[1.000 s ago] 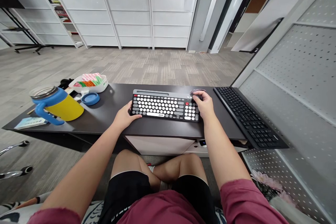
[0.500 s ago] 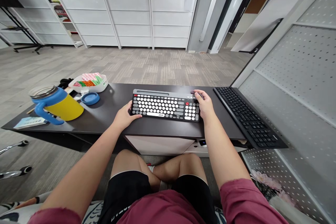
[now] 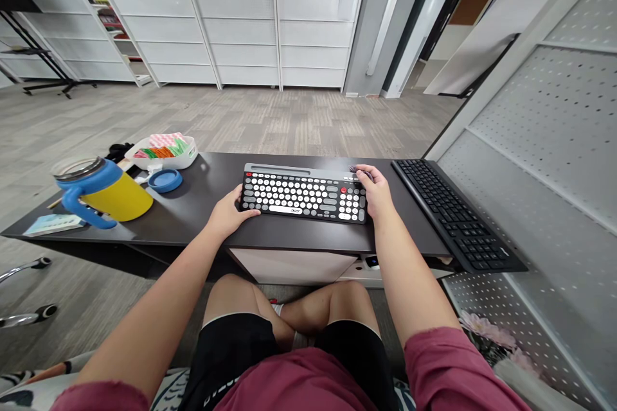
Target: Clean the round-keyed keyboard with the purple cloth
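A black and grey keyboard [image 3: 303, 194] with round white and grey keys and two red ones lies on the dark tabletop in front of me. My left hand [image 3: 231, 210] grips its left end, thumb on the front edge and fingers around the side. At the upper right corner is my right hand [image 3: 376, 192], its thumb and fingers closed in a pinch. A small dark, bristly-looking thing [image 3: 353, 169] pokes out from those fingertips; its kind is unclear and most of it is hidden. The side of this hand lies close against the keyboard's right edge.
A second black keyboard [image 3: 453, 215] lies slanted at the right, beside a perforated panel [image 3: 544, 115]. On the left are a yellow and blue mug [image 3: 110, 192], a blue lid [image 3: 165, 180], a white basket [image 3: 187, 155] of colourful packets and a light blue packet [image 3: 55, 223].
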`<control>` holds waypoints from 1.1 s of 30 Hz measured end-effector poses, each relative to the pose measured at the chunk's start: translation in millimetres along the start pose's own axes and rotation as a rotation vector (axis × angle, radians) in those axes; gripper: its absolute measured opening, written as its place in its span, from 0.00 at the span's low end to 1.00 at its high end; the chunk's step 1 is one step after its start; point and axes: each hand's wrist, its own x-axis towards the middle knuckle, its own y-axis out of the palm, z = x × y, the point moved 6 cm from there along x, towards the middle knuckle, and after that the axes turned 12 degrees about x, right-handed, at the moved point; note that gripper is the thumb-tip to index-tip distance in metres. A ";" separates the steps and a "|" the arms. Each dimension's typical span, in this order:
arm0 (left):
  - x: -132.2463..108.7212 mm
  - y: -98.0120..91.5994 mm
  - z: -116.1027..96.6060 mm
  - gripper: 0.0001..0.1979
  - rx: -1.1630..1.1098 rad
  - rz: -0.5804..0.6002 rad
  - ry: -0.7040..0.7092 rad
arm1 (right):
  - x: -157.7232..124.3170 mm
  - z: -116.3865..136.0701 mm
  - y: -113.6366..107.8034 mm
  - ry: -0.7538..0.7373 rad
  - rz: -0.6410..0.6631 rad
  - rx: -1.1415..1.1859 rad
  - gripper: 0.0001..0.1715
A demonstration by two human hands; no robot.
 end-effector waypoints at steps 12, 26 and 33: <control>0.6 -0.1 0.1 0.44 -0.009 0.006 -0.003 | 0.3 -3.9 2.2 -0.012 -0.001 -0.055 0.27; 0.4 -0.7 -1.2 0.43 -0.003 0.006 -0.007 | -2.7 7.3 4.3 -0.077 0.019 -0.063 0.22; 0.4 -0.2 -1.1 0.45 -0.023 0.016 -0.013 | 0.1 0.3 -0.8 -0.063 0.012 -0.057 0.22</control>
